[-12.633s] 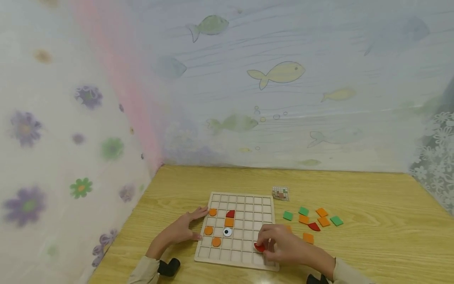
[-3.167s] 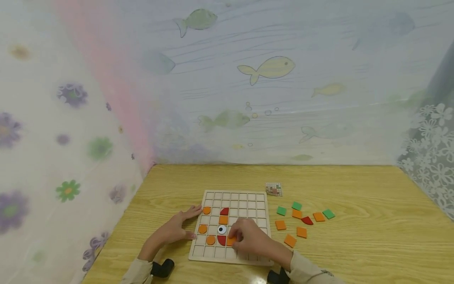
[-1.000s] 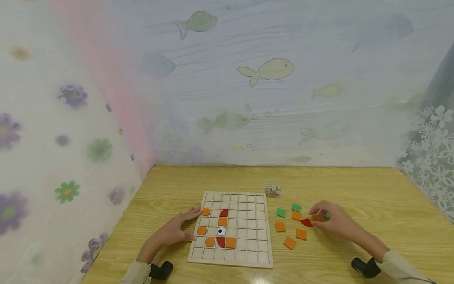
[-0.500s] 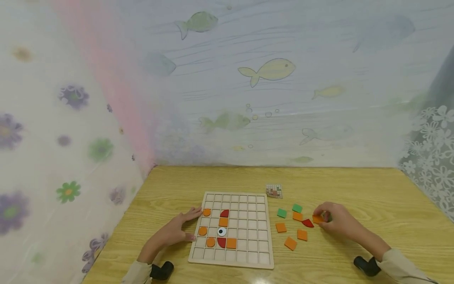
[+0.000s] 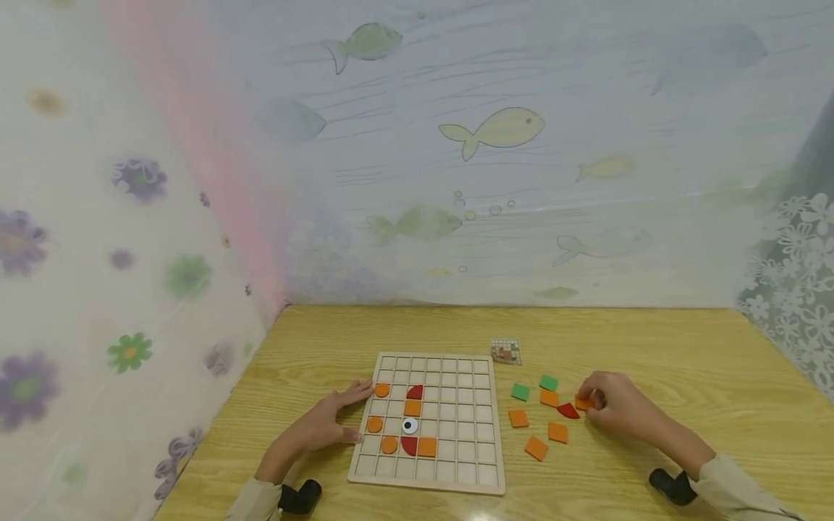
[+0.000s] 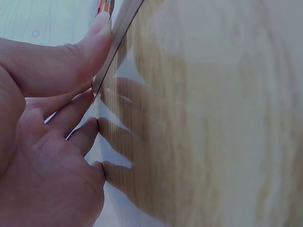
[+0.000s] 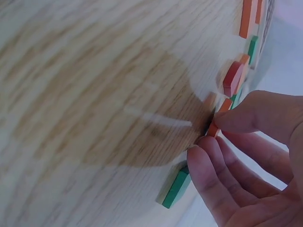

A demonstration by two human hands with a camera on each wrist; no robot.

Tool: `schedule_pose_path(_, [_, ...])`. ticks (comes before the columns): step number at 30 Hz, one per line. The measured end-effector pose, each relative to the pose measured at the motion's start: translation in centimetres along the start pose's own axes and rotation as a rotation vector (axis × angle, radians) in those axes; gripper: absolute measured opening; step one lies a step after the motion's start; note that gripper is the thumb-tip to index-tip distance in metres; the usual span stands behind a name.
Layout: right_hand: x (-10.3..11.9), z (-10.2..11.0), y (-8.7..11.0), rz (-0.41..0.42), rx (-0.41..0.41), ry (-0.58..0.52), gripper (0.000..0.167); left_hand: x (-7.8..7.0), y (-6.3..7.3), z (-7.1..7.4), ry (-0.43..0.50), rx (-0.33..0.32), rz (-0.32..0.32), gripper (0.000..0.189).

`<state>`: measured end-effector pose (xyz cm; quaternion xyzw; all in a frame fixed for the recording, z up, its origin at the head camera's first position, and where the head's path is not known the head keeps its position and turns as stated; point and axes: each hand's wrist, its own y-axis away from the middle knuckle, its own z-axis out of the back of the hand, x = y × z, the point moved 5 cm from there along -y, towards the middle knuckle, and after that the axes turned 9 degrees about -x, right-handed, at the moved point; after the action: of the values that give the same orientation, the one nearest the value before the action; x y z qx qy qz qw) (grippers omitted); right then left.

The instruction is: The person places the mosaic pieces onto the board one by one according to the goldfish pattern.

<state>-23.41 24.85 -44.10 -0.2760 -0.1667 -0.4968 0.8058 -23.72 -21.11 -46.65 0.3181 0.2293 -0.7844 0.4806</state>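
Shines over wood grain on the table [image 5: 358, 329], smooth enough for reflections. Reads as bare, pale, matt wood in the gridded board [image 5: 449, 412]. Shows smooth, flat colour on the orange square [image 7: 226, 105], red piece [image 7: 232, 78] and green square [image 7: 176, 188]. Creases as matt cloth at the right sleeve [image 5: 736, 485]. Perhaps paper in the small card [image 5: 506, 352], too small to tell.

The left hand [image 5: 323, 421] lies near the left edge of the table [image 5: 658, 347], thumb wide of the fingers, with some fingertips touching it. The right hand [image 5: 615, 402] is well in from the right edge, its thumb and fingers bent in a pinch. The left arm [image 5: 276, 457] and right arm [image 5: 683, 439] slant toward each other.
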Motion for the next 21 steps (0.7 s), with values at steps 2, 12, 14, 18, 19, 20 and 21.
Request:
schedule_pose_path(2, [0.1,0.1,0.0,0.005,-0.001,-0.014,0.019,0.0,0.0,0.0,0.002,-0.002,0.002,0.081])
schedule_pose_path(12, [1.5,0.0,-0.3,0.051,-0.041,-0.041,0.019,0.1,0.1,0.0,0.006,0.002,0.016,0.081])
schedule_pose_path(14, [1.9,-0.2,-0.4,0.053,-0.036,-0.054,0.019,0.0,0.1,0.0,0.004,0.003,0.014,0.081])
schedule_pose_path(18, [2.8,-0.7,-0.7,0.071,-0.021,-0.072,0.017,-0.1,0.1,0.0,0.001,0.004,0.007,0.081])
schedule_pose_path(19, [3.0,-0.8,-0.7,0.078,-0.019,-0.075,0.017,-0.2,0.0,0.0,0.001,0.005,0.008,0.081])
schedule_pose_path(20, [3.3,-0.9,-0.7,0.086,-0.018,-0.079,0.017,-0.2,0.0,0.0,-0.001,0.005,0.006,0.081])
schedule_pose_path(21, [3.6,-1.1,-0.8,0.096,-0.020,-0.081,0.017,-0.2,0.0,0.0,0.000,0.006,0.008,0.081])
